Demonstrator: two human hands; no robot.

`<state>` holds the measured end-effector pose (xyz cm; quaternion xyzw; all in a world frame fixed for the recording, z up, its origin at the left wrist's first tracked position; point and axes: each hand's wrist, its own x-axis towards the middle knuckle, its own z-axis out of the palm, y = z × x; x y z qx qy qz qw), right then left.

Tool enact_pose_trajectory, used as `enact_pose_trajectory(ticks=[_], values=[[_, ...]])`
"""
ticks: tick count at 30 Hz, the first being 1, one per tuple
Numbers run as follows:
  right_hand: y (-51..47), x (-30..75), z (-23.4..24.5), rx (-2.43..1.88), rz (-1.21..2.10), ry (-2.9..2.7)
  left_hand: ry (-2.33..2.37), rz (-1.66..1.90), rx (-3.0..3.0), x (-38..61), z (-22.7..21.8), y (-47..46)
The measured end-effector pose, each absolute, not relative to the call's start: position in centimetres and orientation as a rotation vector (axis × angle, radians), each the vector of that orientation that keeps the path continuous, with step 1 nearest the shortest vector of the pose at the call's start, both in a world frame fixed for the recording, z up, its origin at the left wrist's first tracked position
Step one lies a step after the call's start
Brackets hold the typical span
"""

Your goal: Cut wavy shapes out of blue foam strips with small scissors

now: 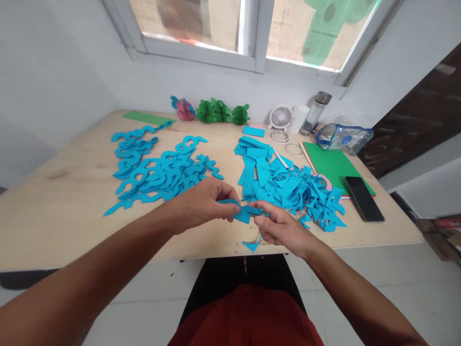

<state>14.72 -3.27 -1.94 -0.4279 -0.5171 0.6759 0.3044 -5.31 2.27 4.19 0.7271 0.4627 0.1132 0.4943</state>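
Note:
Near the table's front edge, my left hand (207, 204) pinches a small piece of blue paper (243, 215) between thumb and fingers. From the other side my right hand (279, 226) grips the paper's right end with thumb and index finger. A loose blue paper scrap (252, 246) lies just below the hands. Left of them spreads a heap of wavy, looped blue paper cutouts (165, 173). On the right, beyond my right hand, is a large pile of blue paper strips and offcuts (284, 187).
A black phone (364, 198) overlaps green sheets (334, 163) at right. Along the back stand green paper decorations (219, 111), a pink one (185, 110), a small white fan (281, 117), a bottle (316, 114) and a clear pouch (345, 138). Tape rolls (294, 150) lie near the blue pile.

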Motion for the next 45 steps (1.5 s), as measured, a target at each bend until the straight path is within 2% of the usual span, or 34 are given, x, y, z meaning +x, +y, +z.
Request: enact_pose_trajectory(ticks=[45], values=[[-3.2,15.0,-1.7,-1.011,1.919,-1.401,0.989,0.093,1.841,-5.3,5.6,3.8]])
